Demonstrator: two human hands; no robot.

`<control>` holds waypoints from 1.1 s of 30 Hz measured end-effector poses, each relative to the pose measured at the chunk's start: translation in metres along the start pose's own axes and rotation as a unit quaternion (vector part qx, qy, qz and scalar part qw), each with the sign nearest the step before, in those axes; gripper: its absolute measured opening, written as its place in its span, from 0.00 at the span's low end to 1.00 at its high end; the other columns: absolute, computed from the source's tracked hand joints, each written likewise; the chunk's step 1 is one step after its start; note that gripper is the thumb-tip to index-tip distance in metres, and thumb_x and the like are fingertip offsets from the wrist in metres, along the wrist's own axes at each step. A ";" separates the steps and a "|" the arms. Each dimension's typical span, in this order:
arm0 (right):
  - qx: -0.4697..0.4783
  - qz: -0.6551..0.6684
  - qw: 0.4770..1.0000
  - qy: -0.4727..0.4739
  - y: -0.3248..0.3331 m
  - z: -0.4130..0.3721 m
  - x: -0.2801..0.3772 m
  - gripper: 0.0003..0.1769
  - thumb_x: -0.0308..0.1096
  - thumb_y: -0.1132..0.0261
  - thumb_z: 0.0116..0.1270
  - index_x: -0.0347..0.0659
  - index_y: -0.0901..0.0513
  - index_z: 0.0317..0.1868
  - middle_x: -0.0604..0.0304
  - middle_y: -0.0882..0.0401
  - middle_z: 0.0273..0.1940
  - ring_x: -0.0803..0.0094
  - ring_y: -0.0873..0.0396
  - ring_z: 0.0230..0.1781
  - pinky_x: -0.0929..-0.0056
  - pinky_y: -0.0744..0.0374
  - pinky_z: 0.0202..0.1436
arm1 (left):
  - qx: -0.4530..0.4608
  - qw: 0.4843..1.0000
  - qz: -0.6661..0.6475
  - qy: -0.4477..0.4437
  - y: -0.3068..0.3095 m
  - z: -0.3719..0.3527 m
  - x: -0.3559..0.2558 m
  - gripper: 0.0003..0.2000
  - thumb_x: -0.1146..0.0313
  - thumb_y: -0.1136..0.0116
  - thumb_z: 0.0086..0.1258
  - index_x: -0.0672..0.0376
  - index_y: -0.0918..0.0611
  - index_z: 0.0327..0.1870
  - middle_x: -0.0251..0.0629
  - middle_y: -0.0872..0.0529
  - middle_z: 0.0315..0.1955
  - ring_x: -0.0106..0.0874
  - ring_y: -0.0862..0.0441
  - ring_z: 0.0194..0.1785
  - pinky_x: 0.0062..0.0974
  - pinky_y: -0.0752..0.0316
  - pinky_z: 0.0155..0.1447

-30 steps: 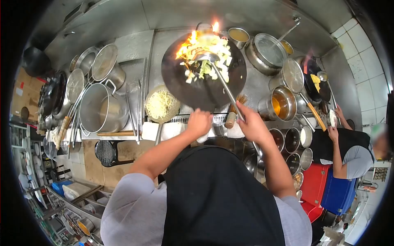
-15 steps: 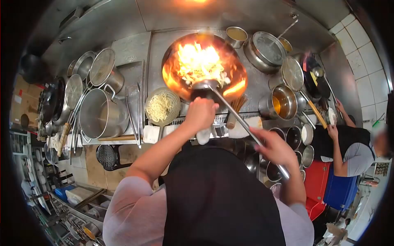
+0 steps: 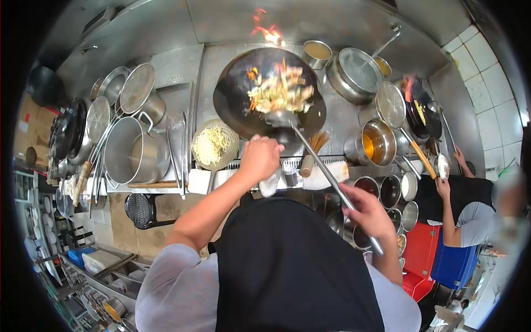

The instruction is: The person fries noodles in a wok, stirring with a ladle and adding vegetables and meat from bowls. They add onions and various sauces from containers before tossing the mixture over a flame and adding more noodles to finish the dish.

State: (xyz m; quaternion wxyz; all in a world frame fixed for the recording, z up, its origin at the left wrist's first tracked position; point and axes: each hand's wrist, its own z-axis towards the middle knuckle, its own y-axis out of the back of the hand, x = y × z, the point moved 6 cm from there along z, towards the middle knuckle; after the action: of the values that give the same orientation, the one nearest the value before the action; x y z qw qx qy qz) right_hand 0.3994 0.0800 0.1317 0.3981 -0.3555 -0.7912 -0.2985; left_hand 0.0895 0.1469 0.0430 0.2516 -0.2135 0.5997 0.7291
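A black wok (image 3: 229, 91) sits at the back middle, tilted toward me, with sliced vegetables and other pieces (image 3: 279, 93) blurred as they are tossed. My left hand (image 3: 262, 159) is closed at the wok's near side, around its handle, which the fingers mostly hide. A pale cloth (image 3: 270, 185) hangs just below that hand. In my right hand (image 3: 367, 209) is the long metal shaft of a ladle (image 3: 326, 171). Its bowl lies in the wok against the near edge of the food. Small flames (image 3: 271, 34) rise behind the wok's far rim.
Left of the wok, a perforated strainer (image 3: 236, 150) holds pale noodles (image 3: 211, 145); a large pot (image 3: 119, 157) stands further left. A bamboo brush (image 3: 314, 150) lies right of my left hand. Pots (image 3: 381, 130) and strainers crowd the right, where another person (image 3: 462, 202) works.
The big flames over the wok have died down to a few behind it. The food has lifted and spread, and the wok has tipped and shifted slightly. Both hands keep their grips.
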 end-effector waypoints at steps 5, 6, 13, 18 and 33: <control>0.017 -0.241 0.970 0.010 0.004 0.020 0.026 0.33 0.22 0.28 0.68 0.39 0.21 0.75 0.47 0.12 0.50 0.64 0.14 0.49 0.66 0.18 0.58 | 0.032 0.999 -0.012 -0.022 -0.017 0.007 -0.003 0.15 0.62 0.39 0.79 0.64 0.14 0.33 0.54 0.12 0.33 0.58 0.16 0.44 0.56 0.23 0.55; -0.012 -0.244 0.969 0.030 0.000 0.045 0.020 0.32 0.21 0.31 0.70 0.39 0.21 0.75 0.46 0.11 0.53 0.61 0.13 0.51 0.64 0.18 0.60 | 0.010 1.000 0.006 -0.021 -0.030 0.017 0.008 0.15 0.62 0.39 0.79 0.63 0.14 0.32 0.54 0.13 0.32 0.58 0.16 0.43 0.56 0.23 0.55; -0.133 -0.159 0.959 0.192 -0.031 0.116 0.008 0.39 0.21 0.34 0.69 0.38 0.28 0.81 0.51 0.12 0.52 0.64 0.14 0.51 0.66 0.18 0.61 | 0.058 0.998 0.012 -0.030 -0.087 -0.035 0.061 0.14 0.63 0.39 0.79 0.62 0.13 0.33 0.51 0.12 0.36 0.54 0.18 0.47 0.56 0.24 0.53; -0.094 0.059 0.988 0.108 -0.039 0.069 -0.054 0.41 0.18 0.33 0.70 0.44 0.30 0.84 0.62 0.19 0.45 0.79 0.21 0.40 0.77 0.20 0.44 | -0.003 0.999 -0.013 -0.034 -0.056 0.007 0.053 0.11 0.64 0.39 0.79 0.61 0.11 0.38 0.51 0.15 0.36 0.55 0.20 0.49 0.56 0.26 0.53; 0.178 0.142 0.969 0.092 -0.147 0.098 0.086 0.45 0.15 0.42 0.69 0.42 0.40 0.87 0.58 0.21 0.45 0.80 0.26 0.25 0.79 0.25 0.26 | -0.176 0.951 -0.183 0.176 0.069 -0.130 0.113 0.17 0.72 0.29 0.72 0.66 0.14 0.59 0.49 0.12 0.45 0.43 0.10 0.48 0.37 0.17 0.56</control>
State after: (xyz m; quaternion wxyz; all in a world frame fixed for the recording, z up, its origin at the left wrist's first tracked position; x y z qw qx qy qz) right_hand 0.2041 0.0980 0.1265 0.5644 -0.3588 -0.7328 -0.1251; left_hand -0.0407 0.0209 0.0016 0.2298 -0.4847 0.4477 0.7154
